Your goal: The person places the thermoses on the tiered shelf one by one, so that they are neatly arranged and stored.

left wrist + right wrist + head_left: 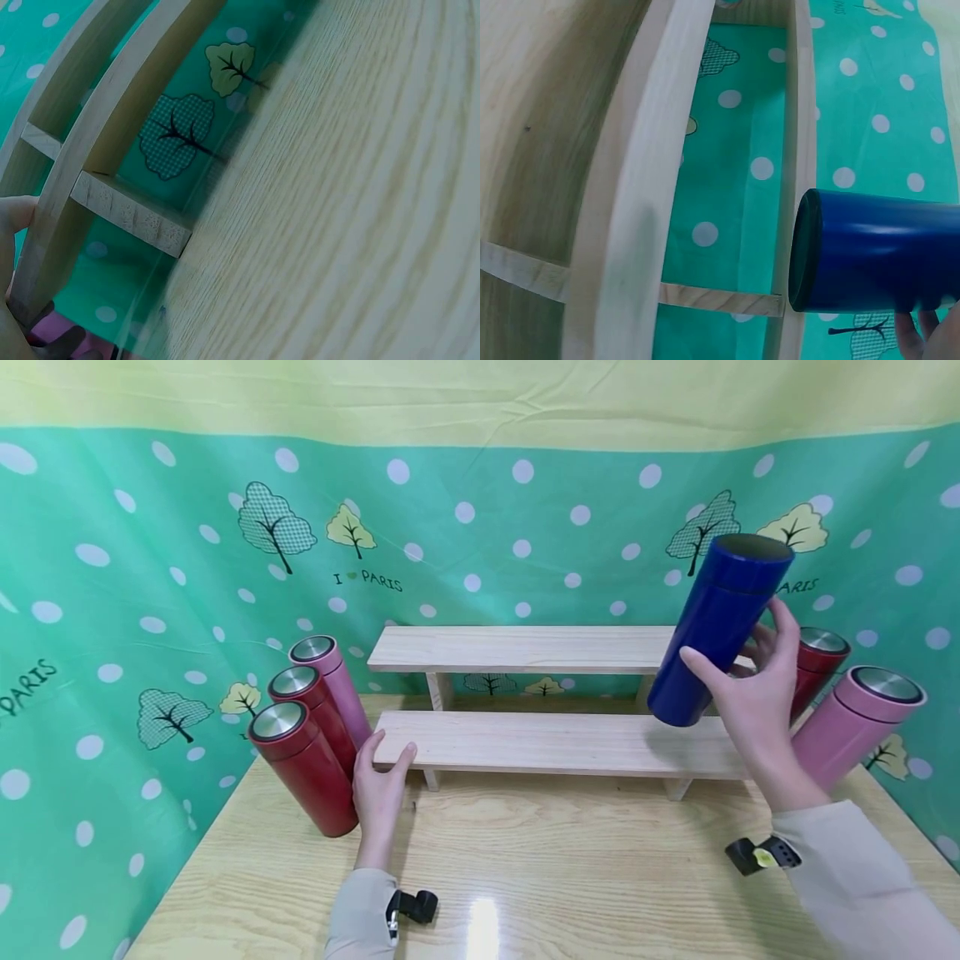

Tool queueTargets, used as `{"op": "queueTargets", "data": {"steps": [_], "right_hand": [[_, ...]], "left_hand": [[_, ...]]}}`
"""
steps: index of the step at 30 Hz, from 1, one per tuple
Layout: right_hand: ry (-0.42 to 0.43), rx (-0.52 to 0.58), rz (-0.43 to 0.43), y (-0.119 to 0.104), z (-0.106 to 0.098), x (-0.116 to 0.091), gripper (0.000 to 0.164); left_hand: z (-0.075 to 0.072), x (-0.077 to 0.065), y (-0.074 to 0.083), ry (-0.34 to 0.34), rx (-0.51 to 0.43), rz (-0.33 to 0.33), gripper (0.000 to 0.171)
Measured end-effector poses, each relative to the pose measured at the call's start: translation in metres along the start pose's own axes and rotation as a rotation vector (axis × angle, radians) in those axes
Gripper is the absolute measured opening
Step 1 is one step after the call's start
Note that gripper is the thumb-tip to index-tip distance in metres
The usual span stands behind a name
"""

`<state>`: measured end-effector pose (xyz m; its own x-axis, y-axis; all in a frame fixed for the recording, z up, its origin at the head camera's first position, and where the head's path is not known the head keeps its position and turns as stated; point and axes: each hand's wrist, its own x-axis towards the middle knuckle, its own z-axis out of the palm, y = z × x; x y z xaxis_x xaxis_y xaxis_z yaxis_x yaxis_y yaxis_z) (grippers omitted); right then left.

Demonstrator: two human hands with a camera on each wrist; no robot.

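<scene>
My right hand (757,693) grips a dark blue thermos bottle (720,627) around its lower half. The bottle leans, its top toward the upper right and its base over the right part of the lower board of a two-step wooden shelf (517,739). In the right wrist view, the blue thermos (877,251) lies sideways across the picture, its base end beside a shelf board. My left hand (381,789) holds the left end of the lower board, thumb on its front edge. The left wrist view shows the thumb (15,214) against that board (56,217), with fingers beyond its end.
Left of the shelf stand two red thermoses (307,768) and a pink one (337,681), close to my left hand. On the right, a pink thermos (855,727) and a red one (817,664) stand behind my right forearm. A green dotted curtain (525,527) hangs behind the wooden table (540,860).
</scene>
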<state>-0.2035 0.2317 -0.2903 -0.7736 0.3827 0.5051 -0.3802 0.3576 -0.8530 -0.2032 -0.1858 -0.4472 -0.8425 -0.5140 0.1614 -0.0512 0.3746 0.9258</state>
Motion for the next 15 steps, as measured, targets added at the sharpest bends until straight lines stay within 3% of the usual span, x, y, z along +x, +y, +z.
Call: {"op": "queueTargets", "data": {"steps": [15], "right_hand": [[-0.01,-0.002,-0.065,-0.012,0.017,0.026,0.086]], "left_hand": [[0.0,0.0,0.0,-0.002,0.001,-0.006,0.064]]}}
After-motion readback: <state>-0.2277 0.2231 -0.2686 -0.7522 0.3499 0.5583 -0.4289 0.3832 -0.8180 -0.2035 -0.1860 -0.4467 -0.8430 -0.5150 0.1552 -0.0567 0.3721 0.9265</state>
